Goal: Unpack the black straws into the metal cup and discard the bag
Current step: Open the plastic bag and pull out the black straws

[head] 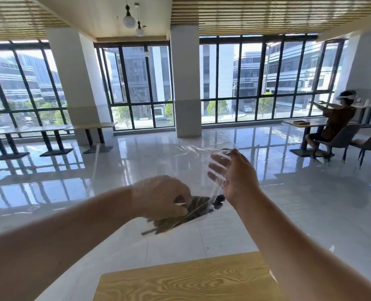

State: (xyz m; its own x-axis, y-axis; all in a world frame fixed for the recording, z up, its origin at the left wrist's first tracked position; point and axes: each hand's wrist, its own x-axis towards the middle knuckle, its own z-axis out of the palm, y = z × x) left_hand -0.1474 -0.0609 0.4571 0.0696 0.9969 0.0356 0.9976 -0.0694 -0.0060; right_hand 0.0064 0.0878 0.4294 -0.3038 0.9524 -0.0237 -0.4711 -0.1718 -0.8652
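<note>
Midair, both hands (202, 187) grip the clear bag (198, 170) holding black straws (180, 216).

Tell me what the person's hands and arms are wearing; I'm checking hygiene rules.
The left hand seems to wear a thin, clear disposable glove ending at the wrist. The right hand looks bare. Both forearms are uncovered: no sleeves, watch or jewellery visible.

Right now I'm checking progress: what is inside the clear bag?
The black straws lie bunched at the low end of the clear bag. The left hand clutches that end and hides part of the bundle; the right hand holds the upper edge. Their number can't be told.
</note>
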